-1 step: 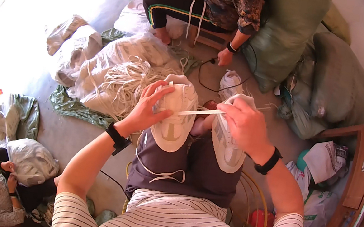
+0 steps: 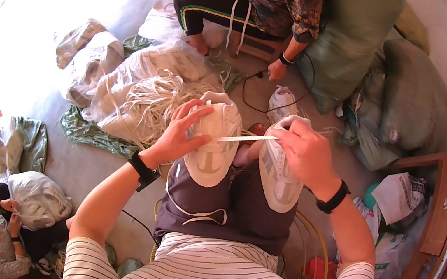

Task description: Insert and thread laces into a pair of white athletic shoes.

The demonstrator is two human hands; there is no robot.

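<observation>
- Your left hand (image 2: 182, 132) spreads wide over the left shoe (image 2: 211, 158), seemingly to steady it.
- Your right hand (image 2: 305, 154) pinches the lace (image 2: 244, 138), stretched straight, apparently for tension.
- Both that shoe and the right shoe (image 2: 279, 187) lie on your lap (image 2: 245, 220), likely for reach.

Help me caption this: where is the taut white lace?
In the head view, the white lace sits just right of centre, stretched from the left shoe, beside the left hand, to the right hand at the right shoe.
</observation>
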